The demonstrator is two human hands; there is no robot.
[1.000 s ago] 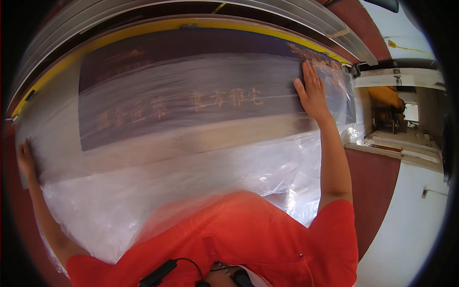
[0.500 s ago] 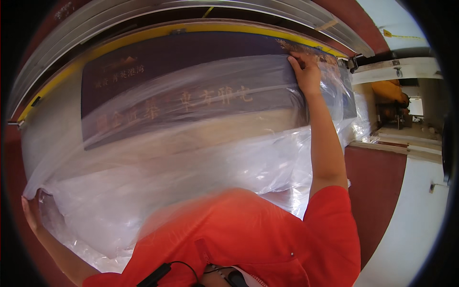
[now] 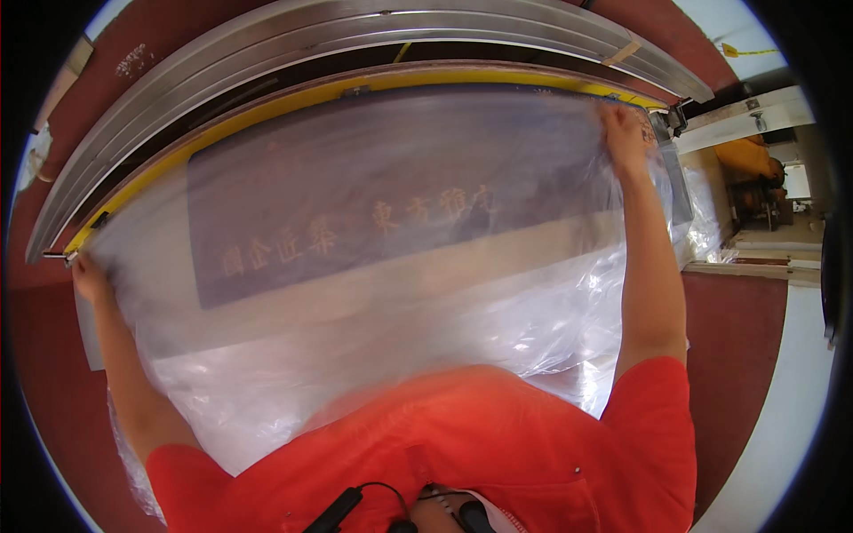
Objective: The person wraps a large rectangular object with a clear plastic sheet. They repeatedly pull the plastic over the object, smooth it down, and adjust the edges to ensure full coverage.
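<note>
A sheet of clear plastic film [image 3: 426, 342] stretches between my hands and over a dark printed panel [image 3: 373, 169] with gold lettering, which shows hazily through it. At the far left corner, my left hand [image 3: 91, 277] is closed on the film's edge, beside the end of a yellow strip. My right hand [image 3: 625, 138] grips the film near the panel's far right corner, fingers bent and slightly blurred. Loose film hangs in bright folds below the right hand and in front of my red shirt.
A yellow strip [image 3: 293, 99] curves along the far edge, with silver metal rails [image 3: 355, 37] beyond it. A small dark fitting [image 3: 677, 115] sits at the far right corner. Red floor [image 3: 737, 355] lies at the right, beside a white surface [image 3: 804, 355].
My left hand has moved forward and up to the far left corner, drawing the film over the dark panel. The right hand has shifted rightward, and the view has moved slightly.
</note>
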